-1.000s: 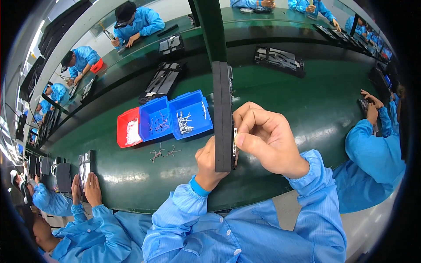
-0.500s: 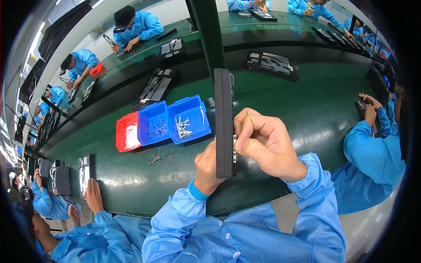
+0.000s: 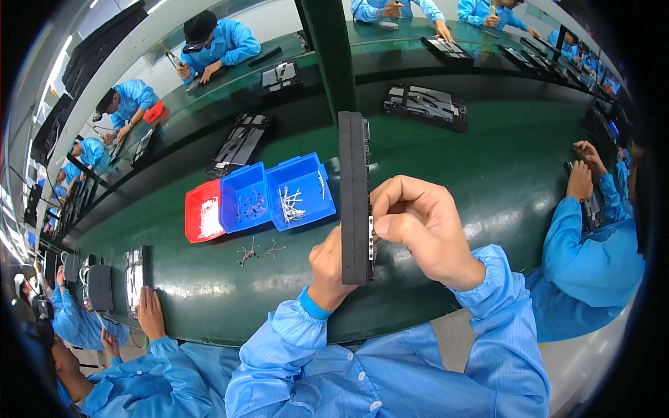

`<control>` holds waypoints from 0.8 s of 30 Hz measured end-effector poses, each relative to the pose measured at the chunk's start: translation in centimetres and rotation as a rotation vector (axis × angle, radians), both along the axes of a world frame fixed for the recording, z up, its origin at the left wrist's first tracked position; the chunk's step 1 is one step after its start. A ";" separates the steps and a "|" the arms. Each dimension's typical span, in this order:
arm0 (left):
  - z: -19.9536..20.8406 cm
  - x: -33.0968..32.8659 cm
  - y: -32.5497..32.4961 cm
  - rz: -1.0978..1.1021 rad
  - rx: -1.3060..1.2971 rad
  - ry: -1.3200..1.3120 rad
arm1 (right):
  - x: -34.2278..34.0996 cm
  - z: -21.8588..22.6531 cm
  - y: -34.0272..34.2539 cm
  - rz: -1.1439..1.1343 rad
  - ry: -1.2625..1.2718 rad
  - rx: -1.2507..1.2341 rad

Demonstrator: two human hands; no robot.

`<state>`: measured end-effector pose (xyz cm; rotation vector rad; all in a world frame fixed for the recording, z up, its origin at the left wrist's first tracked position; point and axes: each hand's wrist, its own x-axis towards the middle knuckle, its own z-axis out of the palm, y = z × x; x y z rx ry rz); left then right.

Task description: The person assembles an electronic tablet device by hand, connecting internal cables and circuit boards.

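Red bin (image 3: 191, 221): sits leftmost of three in a row, left of the slab; holds a heap of small white pieces (image 3: 209, 216).
Left blue bin (image 3: 243, 180): sits between red and right blue; holds thin dark reddish bits (image 3: 252, 207), scattered loosely.
Right blue bin (image 3: 311, 205): sits closest to the slab; holds a loose pile of white sticks (image 3: 291, 203), plus a few small pale bits along the right wall.
Black slab (image 3: 354, 198): stands on edge between both hands, over the green table (image 3: 502, 174); thick, matte, with a lengthwise seam and, on the uneven right face, a silver strip (image 3: 371, 230).
Left hand (image 3: 325, 268): holds slab from the left; fingers curled, mostly hidden behind.
Right hand (image 3: 424, 226): thumb and index almost together at the strip; grip on any small piece unclear.
Spidery bits (image 3: 248, 251): lie on table, near side of bins.
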<state>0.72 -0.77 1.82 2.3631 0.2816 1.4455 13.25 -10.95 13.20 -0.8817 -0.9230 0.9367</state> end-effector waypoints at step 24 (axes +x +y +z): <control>0.7 0.0 0.1 0.018 0.006 0.000 | 0.0 -0.5 0.3 0.017 -0.010 0.011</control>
